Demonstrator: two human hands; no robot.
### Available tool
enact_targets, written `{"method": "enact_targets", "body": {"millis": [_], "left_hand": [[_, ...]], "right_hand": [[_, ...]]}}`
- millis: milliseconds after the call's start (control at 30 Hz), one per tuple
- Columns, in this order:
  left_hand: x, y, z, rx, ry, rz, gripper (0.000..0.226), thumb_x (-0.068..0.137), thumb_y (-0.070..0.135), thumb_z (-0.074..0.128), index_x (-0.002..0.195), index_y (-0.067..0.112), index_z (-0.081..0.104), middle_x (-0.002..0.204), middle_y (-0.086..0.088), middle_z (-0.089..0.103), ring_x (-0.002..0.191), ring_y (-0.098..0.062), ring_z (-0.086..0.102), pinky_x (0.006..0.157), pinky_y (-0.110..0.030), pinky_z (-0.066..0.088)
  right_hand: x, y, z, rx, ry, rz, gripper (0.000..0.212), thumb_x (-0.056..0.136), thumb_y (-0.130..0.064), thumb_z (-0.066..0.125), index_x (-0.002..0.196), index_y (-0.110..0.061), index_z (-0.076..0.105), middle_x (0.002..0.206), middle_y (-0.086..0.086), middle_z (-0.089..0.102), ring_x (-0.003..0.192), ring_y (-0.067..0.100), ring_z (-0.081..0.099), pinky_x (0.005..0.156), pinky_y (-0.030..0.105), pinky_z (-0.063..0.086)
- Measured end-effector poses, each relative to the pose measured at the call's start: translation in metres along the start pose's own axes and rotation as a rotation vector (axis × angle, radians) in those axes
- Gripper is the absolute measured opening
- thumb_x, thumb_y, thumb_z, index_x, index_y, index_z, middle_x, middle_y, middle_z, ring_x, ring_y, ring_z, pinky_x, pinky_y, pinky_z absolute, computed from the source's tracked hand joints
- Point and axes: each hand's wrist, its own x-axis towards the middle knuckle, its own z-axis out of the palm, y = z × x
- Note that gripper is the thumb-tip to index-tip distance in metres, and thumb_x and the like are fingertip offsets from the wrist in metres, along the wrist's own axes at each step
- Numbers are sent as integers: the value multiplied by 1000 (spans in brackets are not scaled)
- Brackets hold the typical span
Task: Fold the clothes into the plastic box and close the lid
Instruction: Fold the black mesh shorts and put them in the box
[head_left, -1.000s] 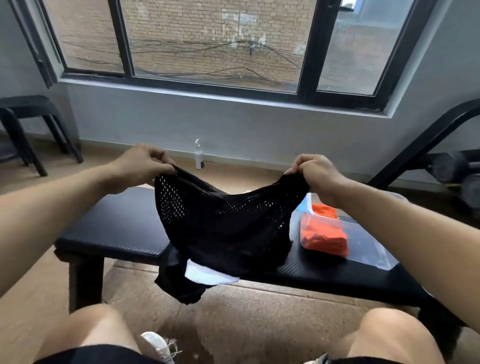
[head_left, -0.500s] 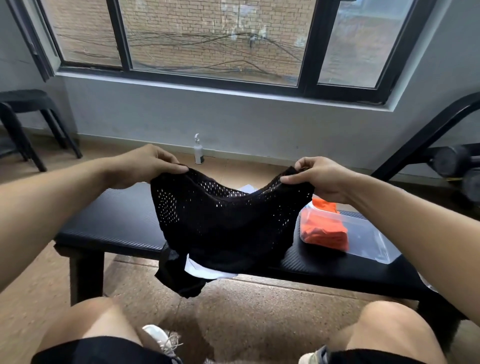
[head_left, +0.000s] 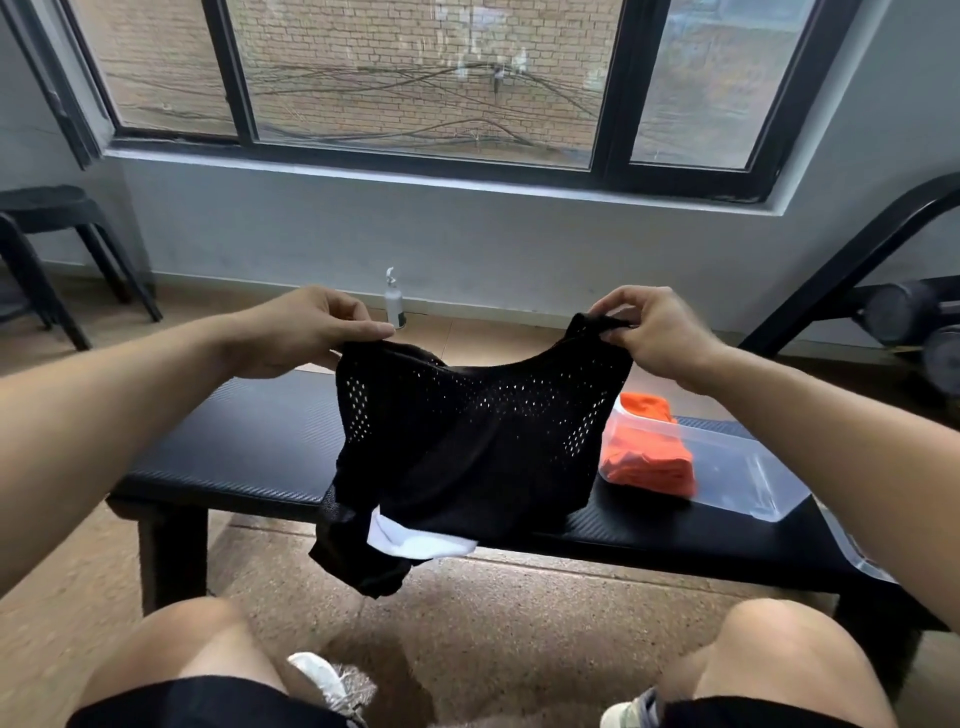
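Right, both hands are up in front of the black padded surface (head_left: 249, 447), each pinching a top corner of the black perforated mesh garment (head_left: 467, 441). Left hand (head_left: 306, 332): grip closed, thumb and fingers clamped on the left corner. Right hand (head_left: 660, 332): grip closed on the bunched right corner, fingertips only.

Garment hangs slack between them, sagging in the middle, lower edge draping over the near edge of the surface, white patch (head_left: 421, 543) showing at the bottom. Looks light, limp, zero stiffness, so it won't hold a crease unaided. Mesh should give decent friction, so low slip risk, though fingers could snag in the holes.

Best hold, I'd say: stay on the top corners, keep the span taut, lay it flat on the surface, then fold.

Clear plastic box (head_left: 737, 467) sits on the surface at right, lid off, with a folded orange cloth (head_left: 649, 457) in its left end. Plenty of room beside it.
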Motion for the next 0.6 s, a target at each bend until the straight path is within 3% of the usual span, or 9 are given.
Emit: {"method": "enact_targets", "body": {"millis": [133, 233, 300, 400, 533, 600], "left_hand": [[4, -4, 0, -95, -7, 8, 52, 57, 48, 93, 75, 14, 58, 69, -1, 62, 64, -10, 61, 66, -19, 56], [3, -9, 0, 94, 1, -17, 72, 36, 50, 100, 89, 14, 67, 81, -2, 71, 75, -12, 67, 77, -24, 54], [4, -13, 5, 297, 72, -49, 61, 44, 40, 101, 95, 23, 74, 88, -1, 74, 78, -13, 68, 74, -26, 50], [8, -17, 13, 389, 187, -57, 24, 67, 23, 94, 85, 19, 79, 78, 1, 75, 71, -14, 64, 64, -24, 45], [9, -19, 14, 412, 184, -86, 12, 76, 17, 88, 73, 13, 76, 63, 4, 67, 61, -10, 55, 58, -23, 39], [10, -19, 12, 415, 212, -62, 11, 77, 7, 85, 76, 13, 75, 66, 3, 70, 65, -12, 60, 60, -21, 42]], "right_hand": [[1, -1, 0, 3, -3, 51, 36, 93, 12, 47, 103, -14, 68, 97, 6, 71, 82, 24, 65, 72, 37, 56], [2, 0, 0, 39, -20, 89, 37, 92, 10, 44, 98, -17, 68, 88, 5, 68, 74, 19, 62, 61, 29, 52], [2, 0, 2, 125, -36, 138, 41, 88, 12, 38, 89, -16, 68, 79, 5, 65, 63, 17, 60, 52, 25, 48], [0, -4, 2, 263, -68, 210, 39, 85, 11, 34, 78, -14, 63, 65, 5, 56, 48, 14, 52, 39, 19, 39], [-7, -5, 1, 232, -203, 232, 18, 93, -9, 51, 81, -14, 65, 73, 10, 57, 61, 20, 54, 50, 26, 41], [-13, -9, -6, 161, -403, 275, 18, 95, -27, 65, 85, -11, 69, 77, 11, 69, 64, 23, 65, 52, 26, 49]]}}
